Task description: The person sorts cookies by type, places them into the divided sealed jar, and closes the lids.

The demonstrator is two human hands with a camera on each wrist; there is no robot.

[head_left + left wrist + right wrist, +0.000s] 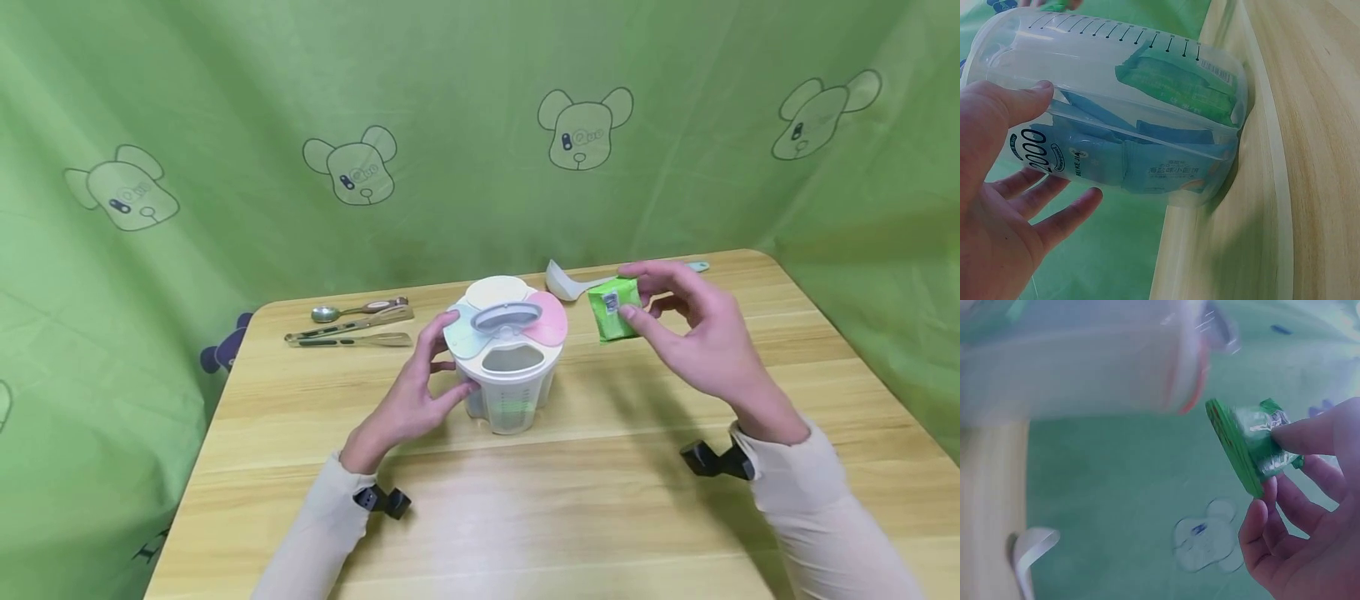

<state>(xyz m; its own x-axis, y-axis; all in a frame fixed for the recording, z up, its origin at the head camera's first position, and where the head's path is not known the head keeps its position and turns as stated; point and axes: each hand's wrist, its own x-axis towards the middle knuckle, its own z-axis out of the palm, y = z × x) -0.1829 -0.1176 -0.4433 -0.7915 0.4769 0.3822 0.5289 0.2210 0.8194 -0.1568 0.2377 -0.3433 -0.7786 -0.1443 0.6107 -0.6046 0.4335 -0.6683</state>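
A clear compartmented storage container (513, 400) stands upright on the table. Its round lid has white, pink and blue flaps, and the grey flap (507, 317) is raised above an opening at the front. My left hand (414, 392) holds the container by its left side, thumb toward the front. Through the wall in the left wrist view, blue packets (1172, 165) and a green packet (1179, 87) lie in separate compartments. To the right of the lid, above the table, my right hand (701, 333) pinches a small green snack packet (615, 310) between thumb and fingers.
Behind the right hand lies a pale ladle (566, 283), its handle partly hidden. At the table's back left are a metal spoon (327, 314) and tongs (352, 337). A green curtain (465, 183) hangs behind the wooden table (480, 533).
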